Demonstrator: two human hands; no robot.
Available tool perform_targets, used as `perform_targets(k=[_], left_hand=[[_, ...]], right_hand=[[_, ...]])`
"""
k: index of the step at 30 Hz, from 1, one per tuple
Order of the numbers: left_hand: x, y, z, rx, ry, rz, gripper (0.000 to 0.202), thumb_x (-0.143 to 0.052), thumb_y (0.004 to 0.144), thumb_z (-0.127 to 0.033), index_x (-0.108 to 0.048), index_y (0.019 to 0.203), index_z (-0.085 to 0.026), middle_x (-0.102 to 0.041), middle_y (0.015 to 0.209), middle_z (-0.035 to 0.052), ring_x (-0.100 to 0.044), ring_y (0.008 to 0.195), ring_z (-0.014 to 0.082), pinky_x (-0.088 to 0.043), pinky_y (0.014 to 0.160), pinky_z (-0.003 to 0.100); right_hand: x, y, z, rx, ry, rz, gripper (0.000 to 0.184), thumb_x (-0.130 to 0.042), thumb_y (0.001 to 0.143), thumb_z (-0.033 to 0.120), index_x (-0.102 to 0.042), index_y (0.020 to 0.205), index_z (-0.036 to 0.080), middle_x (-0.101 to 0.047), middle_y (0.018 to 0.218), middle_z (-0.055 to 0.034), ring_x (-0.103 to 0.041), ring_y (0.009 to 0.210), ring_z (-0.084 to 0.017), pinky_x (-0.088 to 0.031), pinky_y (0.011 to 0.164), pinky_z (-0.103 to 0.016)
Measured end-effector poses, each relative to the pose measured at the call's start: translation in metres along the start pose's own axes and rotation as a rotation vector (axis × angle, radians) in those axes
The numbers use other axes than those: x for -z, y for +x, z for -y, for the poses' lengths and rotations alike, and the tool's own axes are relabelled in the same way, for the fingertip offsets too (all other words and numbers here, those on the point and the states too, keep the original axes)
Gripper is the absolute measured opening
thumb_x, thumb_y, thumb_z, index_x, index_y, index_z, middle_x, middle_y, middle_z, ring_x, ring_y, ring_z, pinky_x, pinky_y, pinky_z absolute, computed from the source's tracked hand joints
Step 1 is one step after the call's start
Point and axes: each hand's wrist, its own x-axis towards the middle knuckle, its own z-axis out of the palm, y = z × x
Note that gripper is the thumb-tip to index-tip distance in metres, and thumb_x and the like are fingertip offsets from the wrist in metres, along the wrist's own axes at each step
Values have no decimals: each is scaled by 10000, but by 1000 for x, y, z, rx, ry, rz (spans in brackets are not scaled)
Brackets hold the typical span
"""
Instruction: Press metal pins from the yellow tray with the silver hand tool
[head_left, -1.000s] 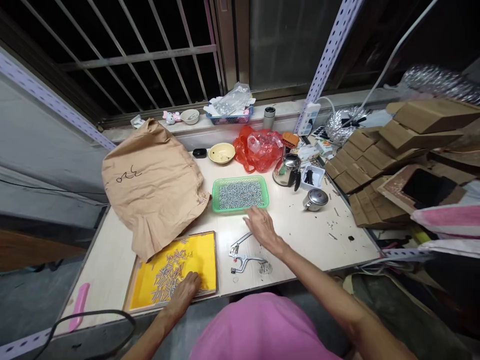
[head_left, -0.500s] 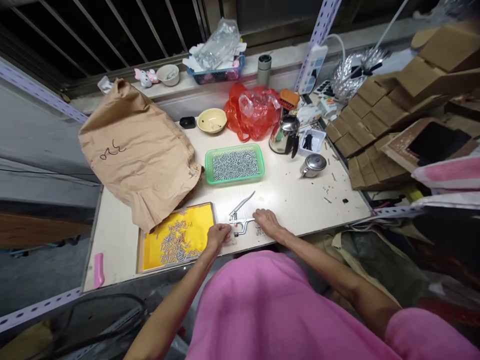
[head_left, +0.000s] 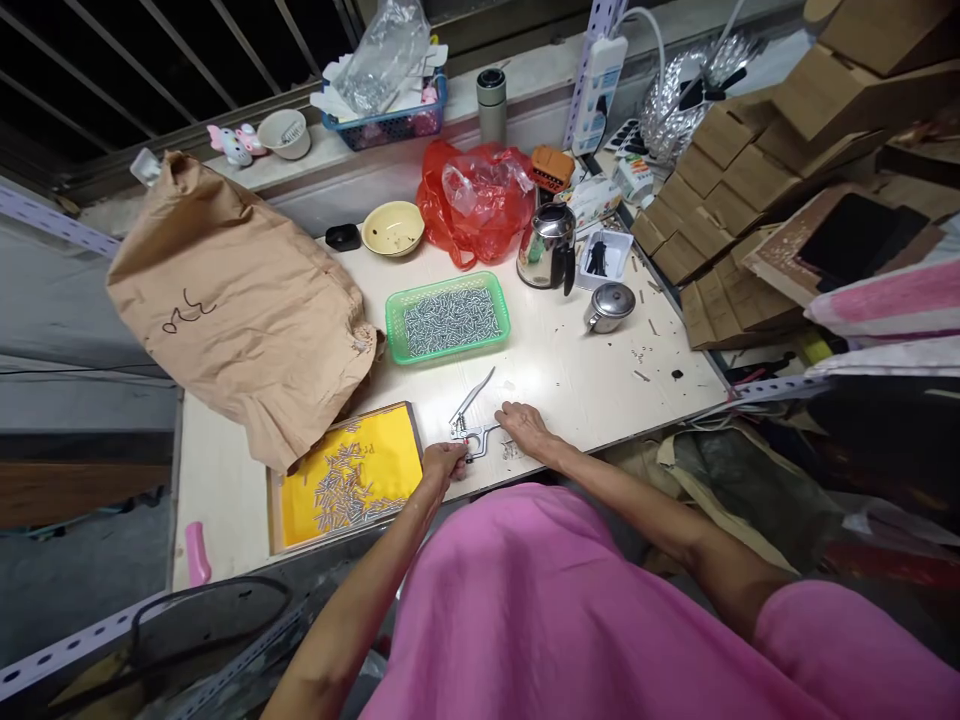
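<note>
A pair of silver hand-press pliers [head_left: 478, 436] lies near the table's front edge, its long upper handle [head_left: 472, 394] raised away from the frame. My right hand [head_left: 523, 425] is closed around the lower handle end. At the jaw, beside a small red part, my left hand [head_left: 444, 463] is pinched. Whatever its fingertips hold is too small to make out. Left of that hand lies a yellow-lined tray [head_left: 397, 440] with many small metal pins [head_left: 341, 490]. Beyond the pliers stands a green plastic basket [head_left: 504, 312] full of short silvery metal pieces [head_left: 450, 322].
A large brown paper sack [head_left: 240, 310] leans over the table's left side. Behind are a yellow bowl [head_left: 393, 229], a red plastic bag [head_left: 472, 205], a steel kettle [head_left: 546, 248] and a lidded metal cup [head_left: 610, 306]. Cardboard boxes [head_left: 720, 200] are stacked at right; a pink handle [head_left: 197, 553] lies front left.
The camera view has shifted slightly. My left hand has moved closer in to the jaw of the pliers. My right hand stays on the lower handle.
</note>
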Motion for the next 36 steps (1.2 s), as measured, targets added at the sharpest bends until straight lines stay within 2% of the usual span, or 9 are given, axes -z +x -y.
perform_targets(k=[9,13,19,21,25,30,33,36], left_hand=[[1,7,-2,-20,123,54,267,-720,656,-281,-512,548,-153,-464,390,-48,-387,325,62,-350,395,205],[2,9,0,-40,198,36,301,-723,662,-294,-491,523,-163,-483,406,-39,-431,340,73,-381,421,206],[3,13,6,-94,298,5,250,-671,703,-225,-504,525,-170,-489,398,-38,-523,364,113,-436,453,216],[4,12,5,-79,262,26,236,-670,708,-216,-516,537,-163,-490,396,-40,-509,358,104,-436,450,211],[5,9,1,34,99,124,232,-697,698,-210,-528,552,-148,-474,400,-53,-432,339,66,-415,432,196],[2,4,-1,42,136,62,213,-684,711,-175,-529,567,-149,-473,389,-53,-435,340,71,-408,424,197],[1,3,-2,27,170,66,217,-662,729,-171,-524,563,-147,-481,389,-45,-439,337,74,-407,425,202],[3,4,-2,28,180,82,197,-670,720,-185,-544,576,-140,-495,396,-39,-452,348,80,-430,445,213]], right_hand=[[-3,2,2,-12,-8,3,310,-428,882,14,-591,1108,149,-598,1103,-137,-580,963,-220,-454,747,-307],[-3,1,3,-19,-4,14,321,-427,879,6,-590,1116,146,-594,1115,-140,-579,973,-222,-458,753,-304],[0,-2,7,-25,-16,16,362,-402,857,-35,-591,1112,137,-591,1126,-151,-585,944,-219,-461,720,-299],[1,-2,8,-26,-20,22,360,-407,848,-40,-593,1105,131,-594,1118,-151,-589,933,-217,-461,713,-294],[4,-2,8,-19,-21,26,342,-421,840,-39,-595,1079,131,-598,1107,-145,-594,930,-210,-462,710,-284],[5,-2,8,-20,-22,26,328,-412,856,-24,-597,1080,128,-595,1111,-156,-595,926,-219,-468,719,-305],[3,-3,9,-25,-1,28,317,-418,863,-18,-600,1079,127,-594,1115,-159,-594,934,-218,-468,745,-312],[3,0,7,-38,42,10,267,-501,871,45,-599,1101,140,-584,1171,-163,-579,1001,-232,-465,817,-338]])
